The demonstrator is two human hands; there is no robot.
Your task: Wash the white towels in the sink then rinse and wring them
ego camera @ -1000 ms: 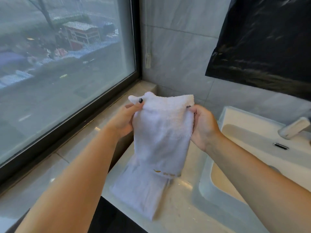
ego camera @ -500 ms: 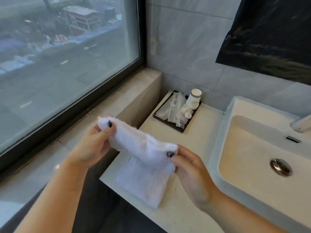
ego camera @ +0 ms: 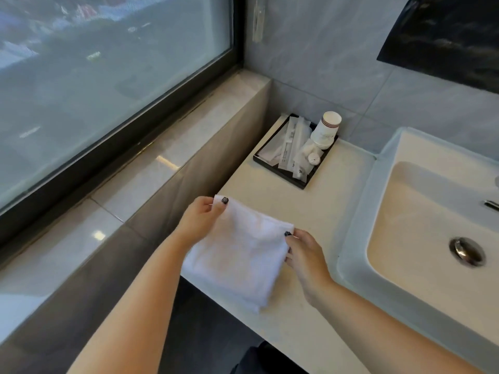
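Towel (ego camera: 237, 255), white and folded, is laid on the counter (ego camera: 332, 211) left of the sink (ego camera: 359, 211). Its far-left corner is pinched by the left hand (ego camera: 201, 221); its right corner is pinched by the right hand (ego camera: 303, 256). Tray (ego camera: 280, 172) with cups (ego camera: 325, 129) is set behind, well apart.

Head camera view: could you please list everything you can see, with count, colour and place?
Towel: one, white, folded, at the counter's left edge.
Counter: one, cream, beside the sink.
Sink: one, white, right; metal drain inside.
Tray: one, black, at the back wall, holding wrapped sachets.
Paper cups: one white stack, upside down on the tray.
Window: one, dark frame, left.
Left hand: pinches the towel's far corner.
Right hand: pinches its right corner.
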